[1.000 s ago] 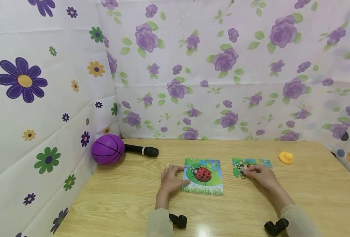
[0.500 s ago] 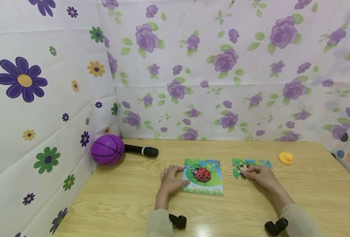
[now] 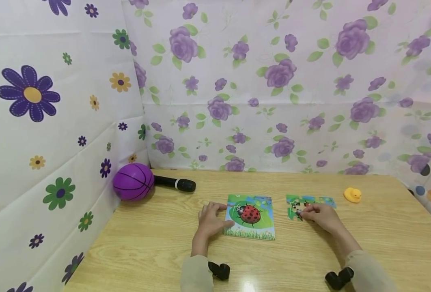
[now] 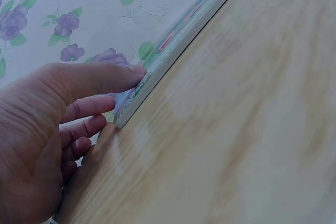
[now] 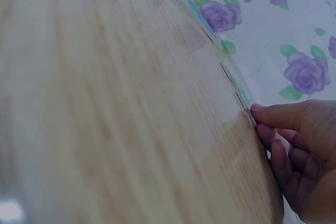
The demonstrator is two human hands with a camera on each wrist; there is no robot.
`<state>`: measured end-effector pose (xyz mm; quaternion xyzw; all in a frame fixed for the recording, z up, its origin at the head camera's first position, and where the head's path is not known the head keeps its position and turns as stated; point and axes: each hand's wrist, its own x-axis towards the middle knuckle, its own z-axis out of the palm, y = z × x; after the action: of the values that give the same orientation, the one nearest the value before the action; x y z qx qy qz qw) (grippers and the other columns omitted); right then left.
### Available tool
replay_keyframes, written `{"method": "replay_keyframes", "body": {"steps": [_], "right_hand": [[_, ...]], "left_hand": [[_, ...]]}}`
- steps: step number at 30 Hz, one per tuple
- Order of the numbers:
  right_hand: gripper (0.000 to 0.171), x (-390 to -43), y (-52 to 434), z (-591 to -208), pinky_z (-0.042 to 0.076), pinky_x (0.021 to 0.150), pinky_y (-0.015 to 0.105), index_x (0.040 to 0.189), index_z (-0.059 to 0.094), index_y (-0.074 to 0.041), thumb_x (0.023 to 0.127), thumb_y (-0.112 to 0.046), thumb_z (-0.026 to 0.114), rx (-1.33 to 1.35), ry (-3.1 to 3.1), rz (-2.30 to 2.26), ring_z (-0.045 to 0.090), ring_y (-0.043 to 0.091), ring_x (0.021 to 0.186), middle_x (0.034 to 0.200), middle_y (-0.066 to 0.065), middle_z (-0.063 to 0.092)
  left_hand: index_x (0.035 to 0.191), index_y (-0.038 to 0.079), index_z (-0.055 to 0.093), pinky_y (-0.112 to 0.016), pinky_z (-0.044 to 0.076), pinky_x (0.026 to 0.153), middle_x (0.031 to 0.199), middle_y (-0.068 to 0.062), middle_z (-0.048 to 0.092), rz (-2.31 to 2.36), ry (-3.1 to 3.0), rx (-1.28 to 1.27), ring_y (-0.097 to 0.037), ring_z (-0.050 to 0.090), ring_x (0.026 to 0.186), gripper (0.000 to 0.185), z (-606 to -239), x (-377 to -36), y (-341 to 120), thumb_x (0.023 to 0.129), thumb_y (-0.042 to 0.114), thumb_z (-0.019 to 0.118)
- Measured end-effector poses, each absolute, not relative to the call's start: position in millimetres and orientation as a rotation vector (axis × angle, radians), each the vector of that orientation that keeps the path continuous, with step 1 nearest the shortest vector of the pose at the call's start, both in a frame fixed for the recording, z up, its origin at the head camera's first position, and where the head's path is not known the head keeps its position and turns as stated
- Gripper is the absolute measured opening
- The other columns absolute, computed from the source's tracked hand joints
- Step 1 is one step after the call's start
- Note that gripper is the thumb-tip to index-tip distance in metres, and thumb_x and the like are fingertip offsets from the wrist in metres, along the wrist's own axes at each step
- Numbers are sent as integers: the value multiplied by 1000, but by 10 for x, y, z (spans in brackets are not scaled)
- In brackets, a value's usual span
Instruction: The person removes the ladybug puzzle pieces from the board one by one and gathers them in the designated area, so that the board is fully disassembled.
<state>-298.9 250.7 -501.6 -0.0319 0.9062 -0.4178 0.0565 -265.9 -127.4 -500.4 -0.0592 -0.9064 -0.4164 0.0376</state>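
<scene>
A person's two hands work well apart over a wooden table [image 3: 142,243]. The left hand [image 3: 210,221] rests at nine o'clock of a square ladybug board [image 3: 250,217], its thumb on the board's border at about eight o'clock and its forefinger reaching the edge near ten; the thumb stands apart from the fingers, which are relaxed and only touch the board. The board lies flat, printed with a red, black-spotted beetle on a green leaf above a strip of grass. At three o'clock from it, with bare wood between, lies a cluster of jigsaw pieces [image 3: 293,200] in green and blue with gaps among them. The right hand [image 3: 323,217] comes in over that cluster from five o'clock, thumb and forefinger pinched together on a small puzzle piece [image 3: 298,213] at its lower side, the other fingers curled; the hand hides part of the cluster. At two o'clock from the cluster sits a yellow duck [image 3: 352,195]. Over at ten o'clock from the board, a purple ball [image 3: 133,181] rests beside a black microphone [image 3: 173,183], whose head points toward three o'clock. Beyond twelve o'clock hangs a cloth [image 3: 244,134] patterned with purple roses.
</scene>
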Motion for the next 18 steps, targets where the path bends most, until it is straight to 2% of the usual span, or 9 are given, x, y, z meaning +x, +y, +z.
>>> {"method": "replay_keyframes", "body": {"steps": [18], "right_hand": [[30,-3026,2501,-5084,45,61,28,99,70,-3,91,-32,68,-60,2784,-1268,52,13,70,83,2,66]], "left_hand": [[120,13,64,-50,28,96,112,-6,56,-1256,-2785,-188,-22,44,101,52,-5023,-2682,-1286,75,32,83]]}}
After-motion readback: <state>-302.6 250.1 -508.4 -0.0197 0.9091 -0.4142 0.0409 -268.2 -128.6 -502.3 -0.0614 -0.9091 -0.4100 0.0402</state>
